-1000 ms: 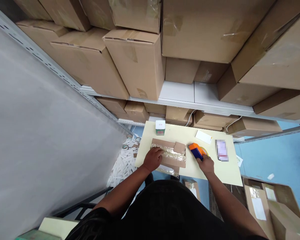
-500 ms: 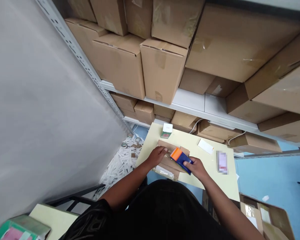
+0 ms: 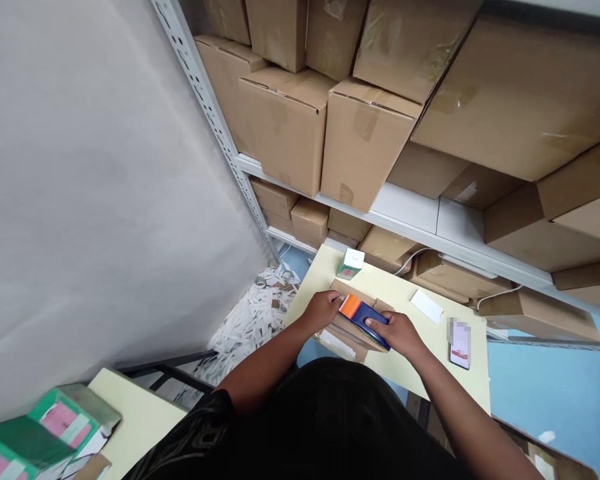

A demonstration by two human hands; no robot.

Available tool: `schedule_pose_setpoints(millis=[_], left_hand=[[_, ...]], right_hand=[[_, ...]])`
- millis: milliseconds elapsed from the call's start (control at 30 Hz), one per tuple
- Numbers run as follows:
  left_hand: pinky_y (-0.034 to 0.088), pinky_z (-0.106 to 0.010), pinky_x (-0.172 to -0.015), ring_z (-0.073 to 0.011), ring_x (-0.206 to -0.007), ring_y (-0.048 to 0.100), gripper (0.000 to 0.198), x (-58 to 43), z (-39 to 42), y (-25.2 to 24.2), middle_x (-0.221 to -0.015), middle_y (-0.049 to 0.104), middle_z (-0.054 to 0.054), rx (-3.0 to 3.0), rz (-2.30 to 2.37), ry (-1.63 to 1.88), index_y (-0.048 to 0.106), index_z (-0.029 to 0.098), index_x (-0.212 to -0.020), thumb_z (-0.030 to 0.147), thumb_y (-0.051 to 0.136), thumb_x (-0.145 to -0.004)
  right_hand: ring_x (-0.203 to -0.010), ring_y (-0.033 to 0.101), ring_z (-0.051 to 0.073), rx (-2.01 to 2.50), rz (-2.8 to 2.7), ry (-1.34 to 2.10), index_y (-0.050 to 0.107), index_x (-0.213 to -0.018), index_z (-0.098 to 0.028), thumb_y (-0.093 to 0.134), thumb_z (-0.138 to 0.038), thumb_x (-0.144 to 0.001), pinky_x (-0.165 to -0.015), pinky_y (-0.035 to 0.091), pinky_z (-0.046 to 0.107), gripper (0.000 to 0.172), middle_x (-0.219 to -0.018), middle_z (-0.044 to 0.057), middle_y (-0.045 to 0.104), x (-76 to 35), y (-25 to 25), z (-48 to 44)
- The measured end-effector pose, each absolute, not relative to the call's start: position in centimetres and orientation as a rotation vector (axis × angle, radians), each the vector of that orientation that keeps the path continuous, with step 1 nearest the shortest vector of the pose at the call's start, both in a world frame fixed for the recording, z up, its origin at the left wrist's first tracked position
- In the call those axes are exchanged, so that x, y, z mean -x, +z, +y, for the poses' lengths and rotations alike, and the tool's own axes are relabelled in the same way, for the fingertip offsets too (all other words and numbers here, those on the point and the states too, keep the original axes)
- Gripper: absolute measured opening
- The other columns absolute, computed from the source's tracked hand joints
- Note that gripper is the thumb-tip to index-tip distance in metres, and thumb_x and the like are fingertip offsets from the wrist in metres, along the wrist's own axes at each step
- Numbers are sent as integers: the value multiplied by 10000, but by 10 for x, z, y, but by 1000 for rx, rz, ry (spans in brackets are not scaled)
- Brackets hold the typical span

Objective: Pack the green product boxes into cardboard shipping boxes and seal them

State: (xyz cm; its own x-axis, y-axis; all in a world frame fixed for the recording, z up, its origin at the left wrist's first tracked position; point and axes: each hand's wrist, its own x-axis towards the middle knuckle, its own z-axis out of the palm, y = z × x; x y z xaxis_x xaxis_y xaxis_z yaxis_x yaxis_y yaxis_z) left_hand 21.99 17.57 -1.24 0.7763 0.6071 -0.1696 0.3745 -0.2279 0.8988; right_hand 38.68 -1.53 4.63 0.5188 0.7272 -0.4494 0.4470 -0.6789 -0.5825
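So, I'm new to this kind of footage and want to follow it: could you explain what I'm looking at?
There's no machine here, just a person's two bare hands. The view comes from one camera worn on their head, looking forward and down, so their arms reach away from you.

The right hand holds an orange-and-blue tape dispenser over a cardboard package. The left hand is at the dispenser's orange end; whether it touches is hard to tell.

On the pale table are that package, a small green-and-white box, a flat white box and a phone with its screen blurred out. Beyond it, shelves hold large cardboard boxes.
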Motion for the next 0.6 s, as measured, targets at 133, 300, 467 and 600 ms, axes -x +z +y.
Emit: schedule_pose_setpoints(millis=[133, 300, 467, 600], left_hand=[[438, -282, -671, -191, -720, 634, 332, -199, 214, -16, -728, 706, -7, -1852, 972, 398, 733, 195, -841, 402, 498, -952], [418, -280, -666, -188, -691, 621, 362, -196, 246, -50, -640, 654, -9, -1981, 1051, 265, 700, 192, -718, 411, 528, -950], [470, -283, -713, -199, -776, 678, 329, -215, 219, -92, -731, 720, -28, -1966, 1049, 182, 744, 189, -804, 388, 535, -961], [529, -337, -793, -230, -834, 708, 406, -219, 211, -104, -839, 753, -65, -1978, 1087, 128, 693, 137, -1251, 376, 576, -945]], right_hand=[[-623, 651, 203, 2511, -1002, 988, 707, -697, -221, 602, -734, -833, -558, 374, 276, 540, -628, 29, 692, -399, 64, -21], [-680, 691, 236, 2652, -979, 1008, 749, -738, -222, 572, -765, -839, -586, 403, 289, 580, -696, 70, 737, -412, 55, -23], [-720, 714, 255, 2683, -967, 1018, 773, -784, -214, 553, -795, -837, -598, 421, 293, 623, -755, 98, 762, -414, 42, -16], [-734, 718, 260, 2693, -939, 1030, 794, -824, -215, 570, -797, -826, -605, 428, 295, 624, -771, 105, 767, -415, 41, -14]])
